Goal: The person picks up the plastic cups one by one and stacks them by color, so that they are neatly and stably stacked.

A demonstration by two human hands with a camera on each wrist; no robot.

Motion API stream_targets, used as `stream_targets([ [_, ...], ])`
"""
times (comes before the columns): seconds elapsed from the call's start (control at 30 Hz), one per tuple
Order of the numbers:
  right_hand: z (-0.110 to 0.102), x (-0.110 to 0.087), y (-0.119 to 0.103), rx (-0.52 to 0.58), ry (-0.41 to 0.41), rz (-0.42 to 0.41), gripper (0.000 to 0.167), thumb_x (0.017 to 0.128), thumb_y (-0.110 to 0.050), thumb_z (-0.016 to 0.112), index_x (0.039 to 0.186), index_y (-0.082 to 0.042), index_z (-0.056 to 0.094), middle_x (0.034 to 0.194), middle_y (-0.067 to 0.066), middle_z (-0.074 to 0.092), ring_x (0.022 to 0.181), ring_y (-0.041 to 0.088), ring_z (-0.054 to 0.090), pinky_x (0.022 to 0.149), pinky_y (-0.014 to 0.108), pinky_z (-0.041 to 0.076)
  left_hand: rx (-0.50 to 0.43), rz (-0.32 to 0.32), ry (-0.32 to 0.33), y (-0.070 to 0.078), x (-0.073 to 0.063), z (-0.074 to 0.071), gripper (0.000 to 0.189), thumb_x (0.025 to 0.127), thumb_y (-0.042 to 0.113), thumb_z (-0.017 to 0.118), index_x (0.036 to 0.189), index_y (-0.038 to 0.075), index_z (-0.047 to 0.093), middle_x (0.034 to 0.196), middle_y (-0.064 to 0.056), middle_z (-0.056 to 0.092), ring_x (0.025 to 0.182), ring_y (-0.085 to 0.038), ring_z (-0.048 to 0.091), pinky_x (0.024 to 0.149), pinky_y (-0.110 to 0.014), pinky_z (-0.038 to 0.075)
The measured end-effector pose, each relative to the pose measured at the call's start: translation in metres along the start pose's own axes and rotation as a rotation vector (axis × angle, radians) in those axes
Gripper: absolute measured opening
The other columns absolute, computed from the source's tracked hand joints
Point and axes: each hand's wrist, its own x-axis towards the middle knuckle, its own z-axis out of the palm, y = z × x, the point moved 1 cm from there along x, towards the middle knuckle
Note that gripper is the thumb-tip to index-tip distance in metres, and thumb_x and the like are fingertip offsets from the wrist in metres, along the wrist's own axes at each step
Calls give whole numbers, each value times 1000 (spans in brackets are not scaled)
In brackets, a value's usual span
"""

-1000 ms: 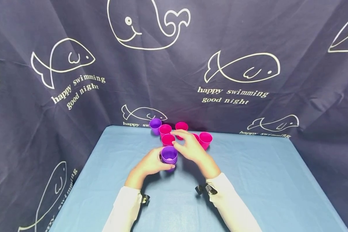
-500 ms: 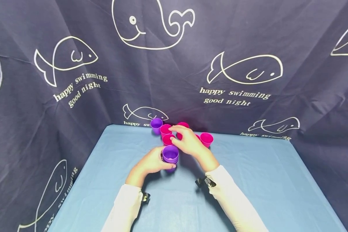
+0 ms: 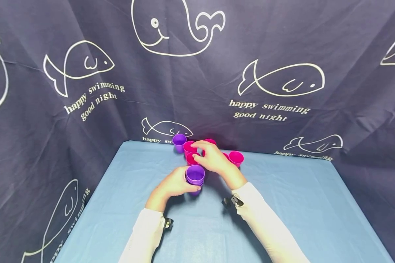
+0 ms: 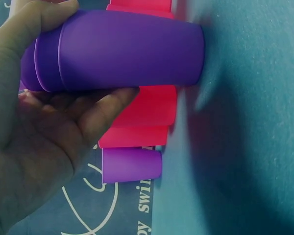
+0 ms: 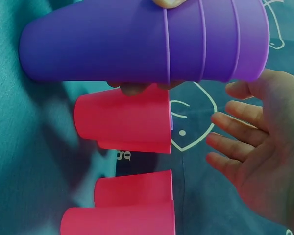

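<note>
The person's left hand [image 3: 174, 183] gripped an upright stack of purple cups [image 4: 132, 49]; whether its base touched the blue table [image 3: 283, 204] could not be told. Just beyond, the right hand [image 3: 214, 159] hovered with fingers loose and spread, near the stack's top. Farther back stood pink cups [image 3: 236, 158], then a single purple cup [image 3: 179, 141] near the dark, fish-patterned curtain [image 3: 276, 40].
</note>
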Motion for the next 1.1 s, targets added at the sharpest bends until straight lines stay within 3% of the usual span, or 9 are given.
stream_targets([
  [0.13, 1, 5, -1, -23, -28, -3, 44, 91, -14, 75, 134, -1, 70, 137, 17, 71, 133, 32, 65, 115, 48, 51, -11, 15, -2, 0, 0, 1, 45, 76, 16, 91, 117, 14, 73, 102, 2, 78, 92, -9, 70, 94, -28, 58],
  [0.57, 1, 24, -7, -134, -104, -43, 42, 93, -15, 73, 133, -2, 71, 135, 14, 72, 132, 28, 66, 117, 44, 49, -44, 17, -1, 0, 2, 1, 45, 75, 16, 92, 116, 16, 74, 100, 2, 78, 91, -10, 70, 94, -28, 58],
  [1.1, 10, 49, -1, -185, -192, -54, 39, 94, -16, 71, 130, -1, 72, 139, 17, 69, 136, 30, 63, 121, 42, 47, -55, 2, 7, -1, -1, 2, 46, 76, 13, 91, 118, 16, 73, 102, 1, 78, 91, -11, 70, 93, -29, 58],
])
